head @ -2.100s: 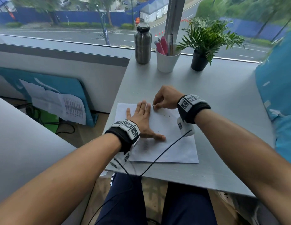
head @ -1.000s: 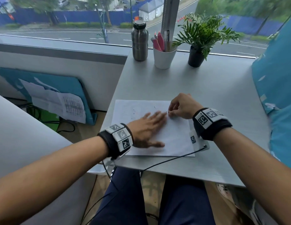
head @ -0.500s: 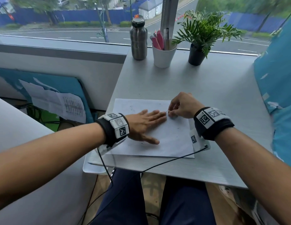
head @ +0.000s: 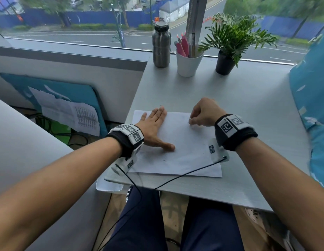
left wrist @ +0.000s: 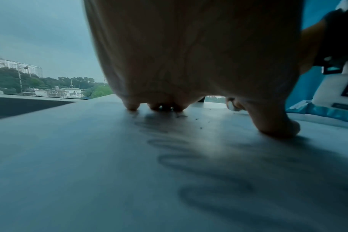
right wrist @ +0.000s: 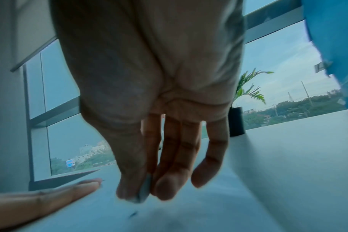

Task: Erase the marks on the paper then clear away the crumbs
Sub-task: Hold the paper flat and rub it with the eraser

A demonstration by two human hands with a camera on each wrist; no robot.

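Observation:
A white sheet of paper (head: 184, 147) lies on the grey table (head: 239, 109) near its front edge. My left hand (head: 154, 126) lies flat on the paper's left part, fingers straight toward the far edge, thumb spread. My right hand (head: 202, 115) hovers at the paper's far right part and pinches a small pale eraser (right wrist: 144, 190) between thumb and forefinger, just above the sheet. Dark crumbs (left wrist: 196, 119) lie scattered on the paper by my left fingertips; one crumb (right wrist: 133, 214) sits under the eraser. Faint smudged marks (left wrist: 169, 141) show on the sheet.
At the table's far edge stand a steel bottle (head: 161, 46), a white cup of pens (head: 188, 64) and a potted plant (head: 228, 51). A blue cushion (head: 313, 105) borders the right side. A white tray (head: 108, 185) sticks out under the front left corner.
My left hand has slid across the paper from its middle to the far left edge, fingers now pointing away from me. My right hand has lifted a little, still pinching the eraser.

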